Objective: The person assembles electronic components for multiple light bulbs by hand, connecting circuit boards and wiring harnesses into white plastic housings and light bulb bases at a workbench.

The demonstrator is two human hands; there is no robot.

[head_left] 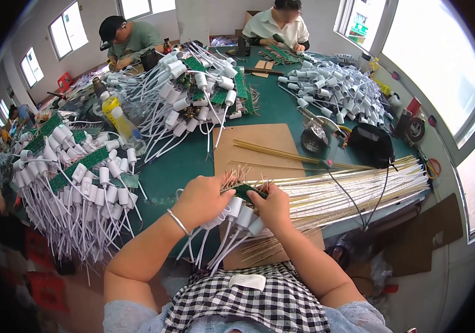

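Between my hands is a green circuit board (243,192) with thin copper-coloured wires standing up along its far edge. White cylindrical caps (244,216) with white cables hang from its near side, over my checked apron. My left hand (207,197), a bangle on its wrist, grips the board's left end with the fingers closed. At the right end, my right hand (273,206) pinches the board between thumb and fingers. Under and beyond the hands lies a brown cardboard sheet (270,133). Long white and yellow LED strips (354,191) stretch out to the right of my right hand.
Heaps of white caps on cables stand at left (76,188), centre back (193,89) and right back (337,89). A yellow-labelled bottle (116,114) stands between the left heaps. A soldering stand (326,136), a black pouch (370,145) and orange scissors (433,168) lie right. Two co-workers sit across the table.
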